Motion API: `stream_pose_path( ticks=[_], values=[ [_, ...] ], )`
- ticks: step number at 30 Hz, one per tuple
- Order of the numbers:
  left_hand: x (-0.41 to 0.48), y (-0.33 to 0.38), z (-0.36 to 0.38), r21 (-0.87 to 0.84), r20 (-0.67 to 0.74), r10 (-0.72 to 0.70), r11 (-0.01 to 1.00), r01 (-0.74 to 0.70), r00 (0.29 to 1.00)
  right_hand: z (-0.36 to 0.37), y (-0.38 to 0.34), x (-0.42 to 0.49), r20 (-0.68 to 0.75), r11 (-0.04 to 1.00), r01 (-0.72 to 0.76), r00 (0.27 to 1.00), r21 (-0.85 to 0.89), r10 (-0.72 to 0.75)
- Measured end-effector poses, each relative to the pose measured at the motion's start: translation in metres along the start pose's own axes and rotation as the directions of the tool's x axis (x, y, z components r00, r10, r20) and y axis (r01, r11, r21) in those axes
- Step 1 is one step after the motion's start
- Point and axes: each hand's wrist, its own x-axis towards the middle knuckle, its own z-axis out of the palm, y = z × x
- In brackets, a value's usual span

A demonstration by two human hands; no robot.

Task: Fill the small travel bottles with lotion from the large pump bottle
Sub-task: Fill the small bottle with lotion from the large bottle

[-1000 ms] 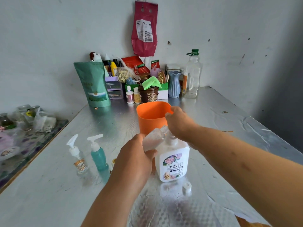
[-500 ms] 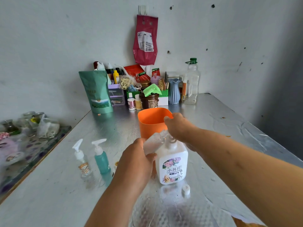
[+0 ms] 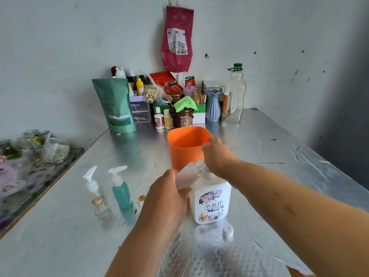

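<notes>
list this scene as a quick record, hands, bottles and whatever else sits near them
left hand: grips a small clear bottle, tilted, its mouth toward the pump
right hand: rests on top of the large pump bottle, fingers hidden
loose cap: white, on the table, camera side of the large pump bottle
waiting bottles: clear pump bottle and teal pump bottle, upright, to the left
behind: orange cup

A pale, scuffed wall (image 3: pixel 60 47) backs a crinkled, silver-covered table (image 3: pixel 259 148). A floral-covered surface (image 3: pixel 40 186) adjoins it at left. The far right edge (image 3: pixel 351 116) darkens, perhaps a shadowed wall.
</notes>
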Motion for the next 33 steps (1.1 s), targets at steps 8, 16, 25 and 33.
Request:
stream_pose_path(
  ticks=[8, 16, 25, 33],
  values=[
    [-0.003, 0.002, -0.004, -0.015, -0.009, 0.021, 1.000, -0.021, 1.000, 0.000, 0.007, 0.015, 0.018, 0.991, -0.028, 0.999, 0.131, 0.026],
    [-0.003, 0.002, -0.006, -0.021, -0.014, 0.027, 0.999, -0.028, 1.000, -0.001, 0.006, 0.018, -0.009, 0.990, -0.018, 1.000, 0.143, 0.020],
    [0.004, -0.003, 0.001, -0.026, -0.026, 0.032, 0.999, -0.033, 0.999, 0.004, 0.006, 0.014, 0.002, 0.994, -0.036, 0.999, 0.102, 0.036],
    [0.000, -0.006, 0.004, -0.065, 0.010, 0.019, 0.998, -0.019, 1.000, 0.012, 0.010, 0.020, -0.053, 0.963, -0.125, 0.988, 0.240, 0.142]
  ],
)
